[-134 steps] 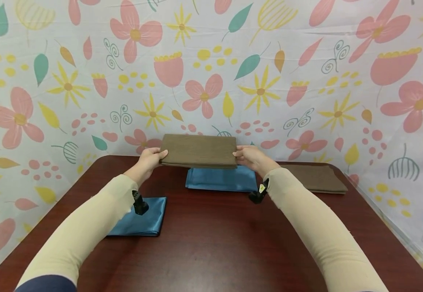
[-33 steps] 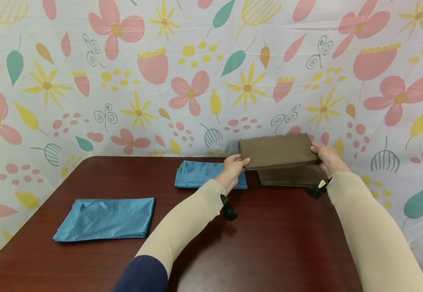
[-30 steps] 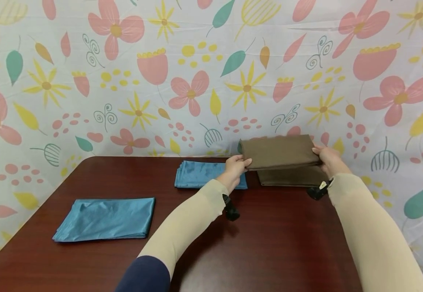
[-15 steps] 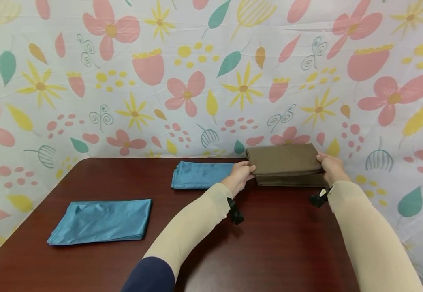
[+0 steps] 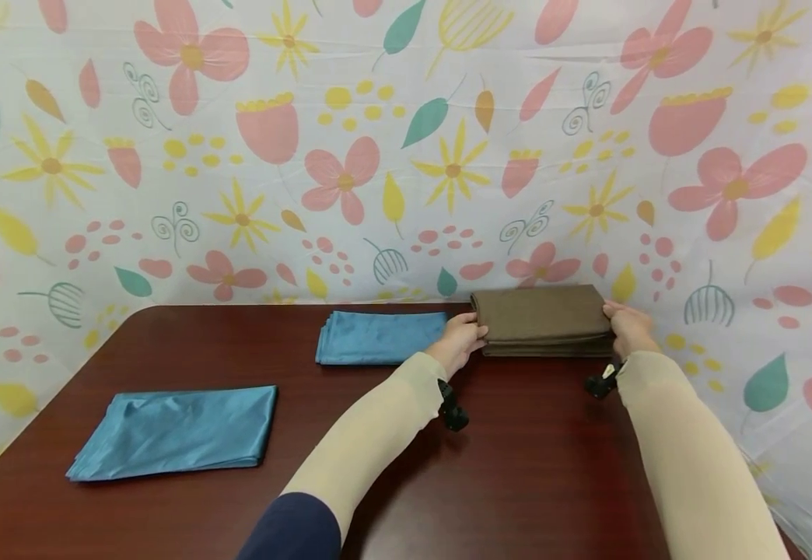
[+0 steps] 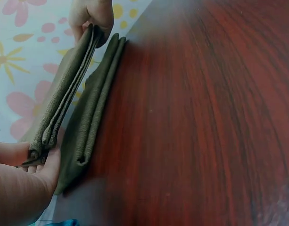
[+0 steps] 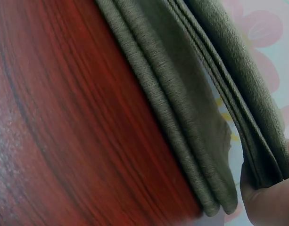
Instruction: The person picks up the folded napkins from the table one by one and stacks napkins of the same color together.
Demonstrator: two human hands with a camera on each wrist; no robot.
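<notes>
A folded brown cloth (image 5: 539, 315) is held level at the back right of the table, pinched at its left end by my left hand (image 5: 458, 342) and at its right end by my right hand (image 5: 631, 328). Just under it a second folded brown cloth (image 5: 547, 351) lies on the table. Both wrist views show a small gap between the held cloth (image 6: 59, 99) and the lower cloth (image 7: 153, 94). The left thumb is on top of the held cloth's corner, with fingers beneath. Most of the lower cloth's top is hidden in the head view.
A folded blue cloth (image 5: 378, 338) lies left of the brown ones, its right end behind my left hand. Another folded blue cloth (image 5: 175, 432) is nearer, at the left of the dark wooden table (image 5: 518, 482). A flower-patterned curtain (image 5: 350, 257) hangs behind the table.
Both hands have carried the brown cloth rightward from above the back blue cloth, then lowered it close over the other brown cloth. The head view has turned somewhat right.
</notes>
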